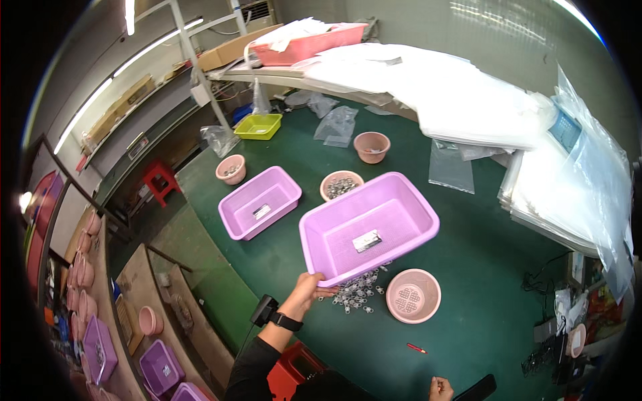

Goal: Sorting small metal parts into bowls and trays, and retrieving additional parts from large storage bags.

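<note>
My left hand [309, 289] grips a purple plastic basket [314, 242] by its near left corner, thumb over the rim. The basket is tilted above the green table, and a small white-and-dark label lies on its floor. Under its near edge spreads a pile of small metal and clear clip-like pieces [354, 294], partly hidden by the basket. My right hand [440, 387] is at the lower edge, fingers curled; whatever it may hold cannot be made out. A black flat object [478, 387] lies beside it. An empty pink round basket [413, 296] stands right of the pile.
On the table [481, 281] are a second purple basket [261, 202], a pink bowl of metal parts [341, 186], two other pink bowls, a yellow-green basket [258, 127] and a red pen [416, 348]. White sheet stacks [468, 100] line the far right. A red stool [284, 374] stands below.
</note>
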`<state>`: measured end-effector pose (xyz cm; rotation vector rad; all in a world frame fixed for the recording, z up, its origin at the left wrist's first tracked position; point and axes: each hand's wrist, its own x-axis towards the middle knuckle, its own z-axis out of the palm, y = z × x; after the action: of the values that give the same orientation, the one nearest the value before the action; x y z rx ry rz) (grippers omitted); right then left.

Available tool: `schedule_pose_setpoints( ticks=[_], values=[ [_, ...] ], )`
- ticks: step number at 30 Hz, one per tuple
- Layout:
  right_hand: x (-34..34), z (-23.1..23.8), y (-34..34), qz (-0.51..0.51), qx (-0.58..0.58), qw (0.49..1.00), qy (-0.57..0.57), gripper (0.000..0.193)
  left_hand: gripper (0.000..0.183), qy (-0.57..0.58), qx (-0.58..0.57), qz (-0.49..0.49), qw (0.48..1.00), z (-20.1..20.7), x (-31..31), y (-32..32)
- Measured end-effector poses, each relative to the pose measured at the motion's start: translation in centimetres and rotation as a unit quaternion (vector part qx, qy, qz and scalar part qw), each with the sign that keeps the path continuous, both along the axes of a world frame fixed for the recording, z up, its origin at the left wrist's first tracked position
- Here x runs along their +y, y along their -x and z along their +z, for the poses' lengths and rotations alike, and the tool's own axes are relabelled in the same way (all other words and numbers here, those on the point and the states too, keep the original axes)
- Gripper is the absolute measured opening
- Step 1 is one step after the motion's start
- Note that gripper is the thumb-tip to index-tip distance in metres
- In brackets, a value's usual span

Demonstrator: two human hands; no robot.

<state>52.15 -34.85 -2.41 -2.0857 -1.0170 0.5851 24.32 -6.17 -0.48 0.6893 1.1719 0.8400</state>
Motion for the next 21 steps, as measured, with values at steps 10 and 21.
schedule_pose_setpoints(
  ticks=[10,21],
  values=[
    [5.0,1.0,3.4,0.075,0.067,0.995,0.010,0.017,0.031,-0.082,0.036,0.243,0.966,3.3,6.4,19.2],
    [13.6,-0.4,12.3,0.046,0.039,0.996,0.059,0.014,0.050,0.064,0.681,0.204,0.700,-8.9,17.1,31.0]
  ],
)
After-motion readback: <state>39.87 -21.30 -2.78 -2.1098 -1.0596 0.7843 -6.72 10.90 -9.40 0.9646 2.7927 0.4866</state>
